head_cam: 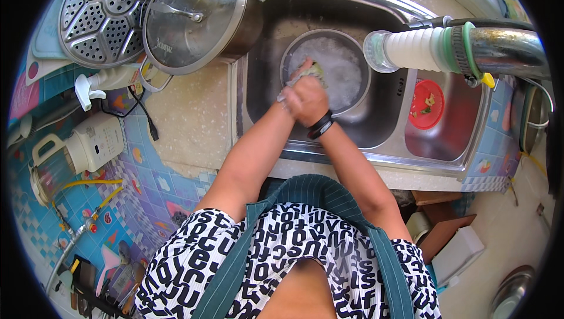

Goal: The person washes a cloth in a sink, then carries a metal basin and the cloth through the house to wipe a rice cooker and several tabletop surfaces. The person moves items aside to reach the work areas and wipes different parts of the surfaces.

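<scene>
My left hand (pixel 303 67) is over a round metal basin (pixel 365 87) of cloudy, foamy water in the large sink bowl. A wet, pale greenish cloth-like bundle (pixel 316 72) is against its fingers. My right hand (pixel 308 98), blurred and with a black band at the wrist, crosses over my left wrist with its fingers curled. A whitish edge of wet material or foam shows beside those fingers. My right hand hides part of the left hand and bundle, so whether it grips the bundle is unclear.
A ribbed tap hose (pixel 416 51) reaches in from the right. The small sink bowl holds a red strainer (pixel 426 116) with food scraps. Left of the sink stand a lidded pot (pixel 194 19), a steamer plate (pixel 105 10), a spray bottle (pixel 110 79) and a blender (pixel 77 156).
</scene>
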Motion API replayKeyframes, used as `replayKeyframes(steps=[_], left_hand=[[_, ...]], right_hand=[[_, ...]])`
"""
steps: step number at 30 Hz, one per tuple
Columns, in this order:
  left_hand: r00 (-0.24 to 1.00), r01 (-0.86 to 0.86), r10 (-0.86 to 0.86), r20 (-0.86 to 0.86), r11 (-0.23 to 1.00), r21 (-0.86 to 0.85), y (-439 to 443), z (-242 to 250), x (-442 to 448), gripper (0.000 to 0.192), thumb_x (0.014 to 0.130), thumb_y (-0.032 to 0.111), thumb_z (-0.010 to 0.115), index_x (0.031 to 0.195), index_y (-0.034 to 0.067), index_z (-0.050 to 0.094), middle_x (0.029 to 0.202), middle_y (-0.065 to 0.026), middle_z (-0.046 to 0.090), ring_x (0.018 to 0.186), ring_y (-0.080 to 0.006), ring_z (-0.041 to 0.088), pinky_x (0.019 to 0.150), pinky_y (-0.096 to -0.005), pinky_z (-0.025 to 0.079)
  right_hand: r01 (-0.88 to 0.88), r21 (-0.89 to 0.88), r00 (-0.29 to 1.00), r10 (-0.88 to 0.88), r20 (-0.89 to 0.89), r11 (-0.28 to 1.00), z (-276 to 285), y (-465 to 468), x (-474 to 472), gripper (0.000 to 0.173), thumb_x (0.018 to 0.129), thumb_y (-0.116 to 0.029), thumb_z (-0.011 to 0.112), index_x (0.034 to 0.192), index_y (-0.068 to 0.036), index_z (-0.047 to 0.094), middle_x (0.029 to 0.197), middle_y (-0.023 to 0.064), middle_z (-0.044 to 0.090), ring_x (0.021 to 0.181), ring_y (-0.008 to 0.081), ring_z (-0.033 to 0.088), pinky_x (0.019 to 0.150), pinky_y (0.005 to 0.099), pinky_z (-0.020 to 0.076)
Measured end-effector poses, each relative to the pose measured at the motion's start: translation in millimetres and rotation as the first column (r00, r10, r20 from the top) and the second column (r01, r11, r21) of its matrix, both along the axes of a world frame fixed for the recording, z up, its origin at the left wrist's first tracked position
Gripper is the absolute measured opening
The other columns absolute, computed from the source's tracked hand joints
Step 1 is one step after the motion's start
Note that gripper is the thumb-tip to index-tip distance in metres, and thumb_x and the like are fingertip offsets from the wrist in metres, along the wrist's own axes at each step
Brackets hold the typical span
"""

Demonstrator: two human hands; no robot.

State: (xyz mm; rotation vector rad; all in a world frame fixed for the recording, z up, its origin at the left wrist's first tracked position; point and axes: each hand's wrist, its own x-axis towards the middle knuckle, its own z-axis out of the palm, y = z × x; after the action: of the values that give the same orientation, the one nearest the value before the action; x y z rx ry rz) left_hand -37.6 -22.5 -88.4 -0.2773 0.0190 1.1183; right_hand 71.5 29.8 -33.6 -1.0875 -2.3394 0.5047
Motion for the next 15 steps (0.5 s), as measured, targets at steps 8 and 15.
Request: replayKeyframes(steps=[8, 15], left_hand=[[0.882, -0.049, -0.120, -0.455, 0.938, -0.342, -7.0, 31.2, -0.9, 0.031, 0.089, 0.041, 0.048, 0.078, 0.013, 0.056, 0.070, -0.0012, 0.058, 0.064, -0.0173, 0.056, 0.062, -0.0326, 0.048], [0.680, -0.236, -0.201, -0.705, 0.851, -0.470, 14.0, 85.9, 32.4, 0.042, 0.087, 0.046, 0.050, 0.105, 0.008, 0.054, 0.101, -0.0080, 0.060, 0.092, -0.0215, 0.058, 0.080, -0.0372, 0.047]], right_hand=[[-0.002, -0.219, 0.965, -0.056, -0.257, 0.976, 39.0, -47.0, -13.4, 0.018, 0.076, -0.022, 0.058, 0.071, -0.005, 0.053, 0.077, 0.0169, 0.054, 0.079, 0.0357, 0.052, 0.069, 0.0441, 0.0423], [0.257, -0.391, 0.966, -0.251, 0.069, 0.884, -13.0, 10.3, 33.7, 0.031, 0.083, -0.030, 0.052, 0.077, 0.001, 0.057, 0.084, 0.0210, 0.057, 0.082, 0.0386, 0.054, 0.071, 0.0488, 0.0423]])
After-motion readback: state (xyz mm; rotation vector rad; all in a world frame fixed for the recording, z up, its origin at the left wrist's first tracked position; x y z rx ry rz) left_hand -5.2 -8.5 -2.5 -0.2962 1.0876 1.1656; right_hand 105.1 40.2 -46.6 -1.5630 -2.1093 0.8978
